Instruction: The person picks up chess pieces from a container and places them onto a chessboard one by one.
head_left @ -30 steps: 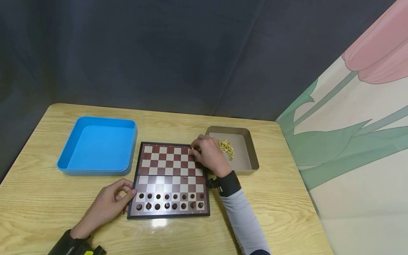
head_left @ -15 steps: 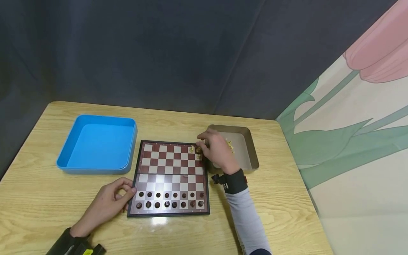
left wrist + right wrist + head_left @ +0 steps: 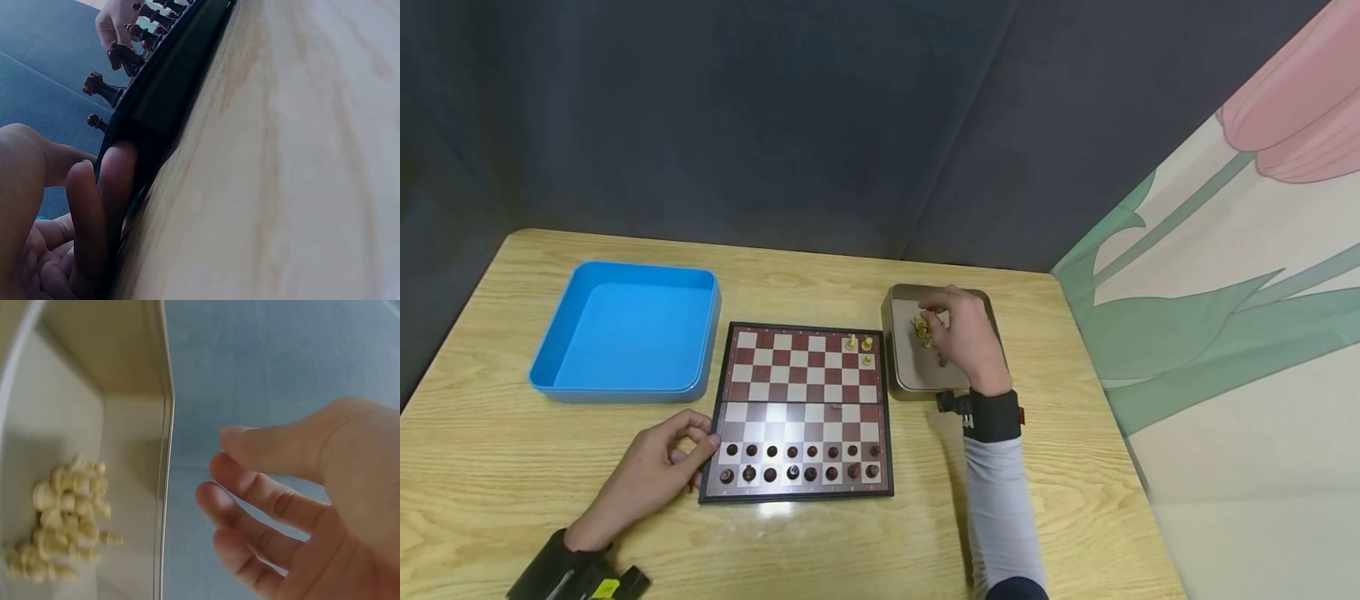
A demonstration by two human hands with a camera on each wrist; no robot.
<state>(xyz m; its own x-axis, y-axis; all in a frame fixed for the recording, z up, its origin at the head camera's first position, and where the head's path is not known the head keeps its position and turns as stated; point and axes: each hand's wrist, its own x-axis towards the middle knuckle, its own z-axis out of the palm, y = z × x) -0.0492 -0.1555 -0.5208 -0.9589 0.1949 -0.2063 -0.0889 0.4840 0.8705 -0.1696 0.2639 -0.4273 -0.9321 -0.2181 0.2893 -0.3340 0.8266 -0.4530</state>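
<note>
The chessboard (image 3: 797, 427) lies on the wooden table. Two rows of dark chess pieces (image 3: 792, 472) stand along its near side. In the far right corner are three gold chess pieces (image 3: 867, 343). My left hand (image 3: 651, 467) pinches the board's left edge; the left wrist view shows fingertips (image 3: 117, 165) against that edge near a dark rook (image 3: 103, 89). My right hand (image 3: 967, 339) is over the tan tray (image 3: 917, 381), close to a heap of gold pieces (image 3: 65, 519). Its fingers are loosely bent, thumb and fingertips apart, with nothing between them in the right wrist view.
A blue tray (image 3: 640, 333) with nothing in it stands left of the board. The tan tray sits just beside the board's right edge. A dark curtain (image 3: 737, 125) hangs behind the table, and a flower-patterned cloth (image 3: 1240, 350) is at the right.
My right hand has left the board's far right corner, leaving the gold pieces there in view, and moved right over the tan tray. My left hand stays at the board's edge.
</note>
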